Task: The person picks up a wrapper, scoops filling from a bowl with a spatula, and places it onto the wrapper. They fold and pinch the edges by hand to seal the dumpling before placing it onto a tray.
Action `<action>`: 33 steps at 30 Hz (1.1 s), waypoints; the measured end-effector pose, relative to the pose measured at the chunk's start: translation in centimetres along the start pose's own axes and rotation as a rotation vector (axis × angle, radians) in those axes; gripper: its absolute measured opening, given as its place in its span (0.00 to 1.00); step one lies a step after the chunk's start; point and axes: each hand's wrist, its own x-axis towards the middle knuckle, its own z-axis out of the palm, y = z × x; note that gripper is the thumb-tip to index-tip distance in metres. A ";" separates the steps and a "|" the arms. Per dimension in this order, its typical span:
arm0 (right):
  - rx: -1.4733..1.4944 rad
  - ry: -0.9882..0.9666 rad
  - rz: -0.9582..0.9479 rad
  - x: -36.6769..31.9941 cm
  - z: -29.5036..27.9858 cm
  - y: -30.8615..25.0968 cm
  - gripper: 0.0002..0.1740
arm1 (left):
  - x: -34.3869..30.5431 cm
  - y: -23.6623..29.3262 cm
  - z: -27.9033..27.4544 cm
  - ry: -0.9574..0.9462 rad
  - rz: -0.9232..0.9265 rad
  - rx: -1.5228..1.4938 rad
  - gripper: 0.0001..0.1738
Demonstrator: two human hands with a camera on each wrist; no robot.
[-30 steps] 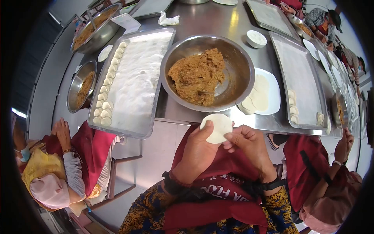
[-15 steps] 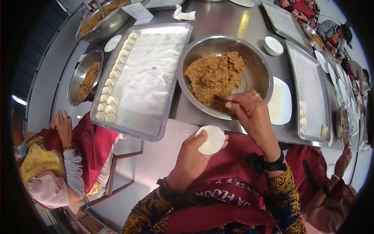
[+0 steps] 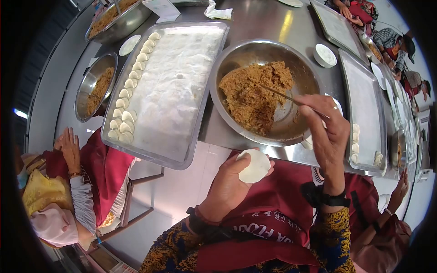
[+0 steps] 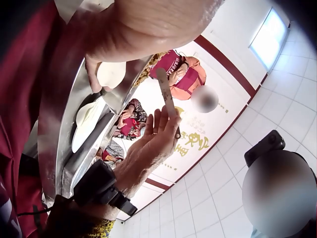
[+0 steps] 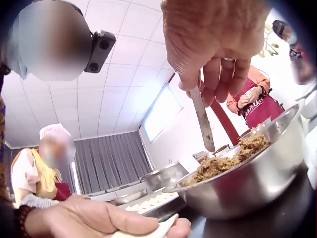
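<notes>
My left hand (image 3: pixel 226 181) holds a round, flat dough wrapper (image 3: pixel 254 167), thumb on top and fingers beneath, just in front of the table edge. In the right hand (image 3: pixel 330 132) is a narrow, flat metal spatula (image 3: pixel 277 91), pinched near one end. Its blade reaches over the brown minced filling (image 3: pixel 246 98) heaped in a large steel bowl (image 3: pixel 302 68). In the right wrist view the blade (image 5: pixel 204 124) has a rounded tip with only small smears of filling, close above the heap. The wrapper (image 4: pixel 111 74) also shows in the left wrist view.
Left of the bowl lies a floured tray (image 3: pixel 186 82) with a row of folded dumplings (image 3: pixel 129 93). Another tray (image 3: pixel 364 100) with several dumplings stands at right. A small white bowl (image 3: pixel 324 55) sits behind. People sit close on both sides.
The right hand has let go of the wrapper's edge, reached into the bowl, gripped the spatula and raised it off the filling. The left hand keeps holding the wrapper.
</notes>
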 end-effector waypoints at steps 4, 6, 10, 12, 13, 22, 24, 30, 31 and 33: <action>-0.048 -0.086 -0.221 0.4 2.4 1.2 0.10 | -0.1 0.0 0.6 0.000 -0.003 0.010 0.21; -0.132 -0.185 -0.148 -0.3 2.4 1.4 0.10 | -0.3 0.1 0.5 0.006 -0.006 0.011 0.21; -0.190 -0.284 -0.177 -1.9 0.8 1.7 0.11 | -0.1 -0.1 0.1 0.011 -0.006 0.006 0.20; -0.164 -0.338 -0.113 -2.7 -0.1 1.8 0.11 | 0.1 -0.2 0.2 0.005 -0.004 0.030 0.20; -0.167 -0.338 -0.109 -3.0 -0.5 2.0 0.11 | 0.1 -0.2 0.4 0.005 -0.008 0.029 0.20; 0.245 -0.104 0.208 -3.5 -1.5 1.7 0.08 | 0.0 0.0 0.3 -0.009 0.022 0.045 0.21; 0.265 -0.095 0.213 -3.4 -0.3 1.7 0.08 | 0.0 0.1 0.7 0.028 0.028 0.039 0.22; 0.211 -0.190 0.153 -4.1 0.8 2.3 0.08 | 0.0 1.0 0.7 0.020 0.071 0.026 0.23; 0.211 -0.191 0.155 -4.2 0.7 2.2 0.08 | 0.0 1.2 0.8 0.021 0.070 0.024 0.23; 0.231 -0.206 0.210 -4.3 0.5 1.9 0.09 | 0.1 1.5 1.1 0.016 0.071 0.041 0.23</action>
